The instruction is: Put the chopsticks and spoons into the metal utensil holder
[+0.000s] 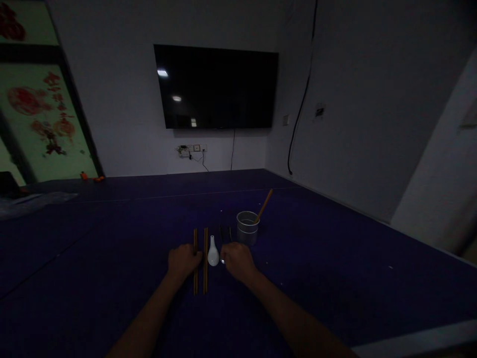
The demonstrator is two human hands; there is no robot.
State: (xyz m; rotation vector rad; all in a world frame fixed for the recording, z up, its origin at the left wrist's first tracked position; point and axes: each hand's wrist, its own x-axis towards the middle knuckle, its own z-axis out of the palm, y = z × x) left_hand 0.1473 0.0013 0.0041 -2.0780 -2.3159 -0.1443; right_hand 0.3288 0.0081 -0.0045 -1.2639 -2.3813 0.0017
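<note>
1. Head view: the left hand [182, 261] and the right hand [237, 259] are apart, with the second chopstick pair [205, 263] and a white spoon [213, 256] between them on a dark blue surface [149, 214]
2. The left hand is at the first chopstick pair [196, 282], its thumb reaching across the middle; it is too dark to tell whether the fingers grip the sticks or only rest against them
3. Both pairs lie lengthwise, pointing away from the person, side by side with a narrow gap; the second pair is just right of the left thumb, so the left hand is the nearer one to both
4. The white spoon lies along nearly the same line, handle pointing away and bowl towards the person, right of the second pair and just left of the right hand
5. The right hand is curled low, with a shiny bit [222, 261] showing at its finger side; what that belongs to, and whether it is held, I cannot tell
6. Slim dark pieces [230, 232] lie just beyond the right hand, too dim to name
7. Beyond the right hand and slightly to its right, a metal cup [247, 231] stands upright, a wooden stick [264, 204] leaning out over its right rim
</note>
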